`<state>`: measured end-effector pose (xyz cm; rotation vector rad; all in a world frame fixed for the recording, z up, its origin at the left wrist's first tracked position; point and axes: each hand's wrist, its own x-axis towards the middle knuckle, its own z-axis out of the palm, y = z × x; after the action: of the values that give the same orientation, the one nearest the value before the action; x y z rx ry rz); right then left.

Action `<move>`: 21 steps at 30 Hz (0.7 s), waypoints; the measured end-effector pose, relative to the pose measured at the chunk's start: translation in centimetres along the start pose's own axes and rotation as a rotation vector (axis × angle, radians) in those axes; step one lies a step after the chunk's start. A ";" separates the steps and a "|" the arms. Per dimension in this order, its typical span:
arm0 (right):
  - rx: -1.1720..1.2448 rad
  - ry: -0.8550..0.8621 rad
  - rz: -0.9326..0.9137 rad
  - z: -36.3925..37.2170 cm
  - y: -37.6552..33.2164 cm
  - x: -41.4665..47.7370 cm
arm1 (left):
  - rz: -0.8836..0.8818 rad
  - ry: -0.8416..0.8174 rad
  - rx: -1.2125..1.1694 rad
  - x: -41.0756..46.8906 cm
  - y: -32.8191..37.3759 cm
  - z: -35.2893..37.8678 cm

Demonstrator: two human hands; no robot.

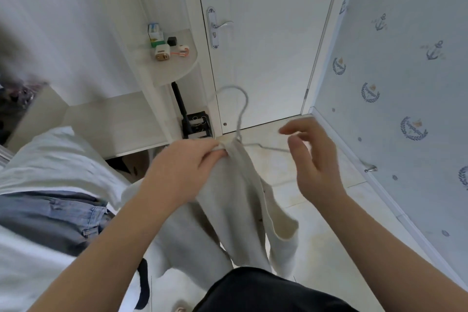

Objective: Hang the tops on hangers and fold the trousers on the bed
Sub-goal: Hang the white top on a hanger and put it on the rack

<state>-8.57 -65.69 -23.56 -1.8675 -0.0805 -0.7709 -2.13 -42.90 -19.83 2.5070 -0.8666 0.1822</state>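
Cream top (235, 185) is pinched against the grey hanger (246, 104) by the fingers of the left hand (182, 167) and is draped below them. The fingers of the right hand (314, 159) are spread, just beside the hanger's bare arm.

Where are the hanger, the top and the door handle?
hanger (240, 121), head view, on the stem of its hook.
top (235, 197), head view, on the middle of the hanging cloth.
door handle (224, 24), head view, on the lever.
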 end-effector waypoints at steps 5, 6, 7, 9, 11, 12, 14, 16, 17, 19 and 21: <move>-0.110 -0.368 0.058 1.6 1.8 -5.6 | -0.077 0.267 -0.095 -0.9 0.7 0.1; -0.139 -0.480 0.093 2.4 2.3 -6.4 | -0.102 0.284 -0.126 -1.0 1.0 0.3; -0.182 -0.529 0.117 3.3 3.0 -7.0 | -0.134 0.292 -0.159 -1.1 1.1 0.6; -0.257 -0.505 0.166 4.3 3.9 -7.1 | -0.201 0.303 -0.227 -1.3 1.3 1.1; -0.297 -0.442 0.166 5.0 4.7 -6.7 | -0.259 0.309 -0.309 -1.7 1.4 1.3; -0.312 -0.425 0.152 5.3 5.1 -6.4 | -0.278 0.306 -0.348 -2.0 1.5 1.2; -0.302 -0.456 0.147 6.0 5.5 -5.5 | -0.305 0.294 -0.395 -2.4 1.4 1.1; -0.289 -0.488 0.146 6.8 5.6 -4.8 | -0.324 0.275 -0.420 -2.7 1.1 1.2; -0.284 -0.465 0.147 7.1 5.6 -4.4 | -0.335 0.269 -0.432 -2.8 0.9 1.3; -0.212 -0.411 0.150 7.4 5.6 -4.0 | -0.360 0.269 -0.436 -3.2 0.2 1.4; -0.132 -0.382 0.100 7.2 5.5 -4.1 | -0.383 0.292 -0.417 -3.5 -0.4 1.5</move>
<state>-6.29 -60.71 -31.86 -2.1084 -0.1805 -0.3501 -4.71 -41.41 -22.32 2.1307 -0.2630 0.2066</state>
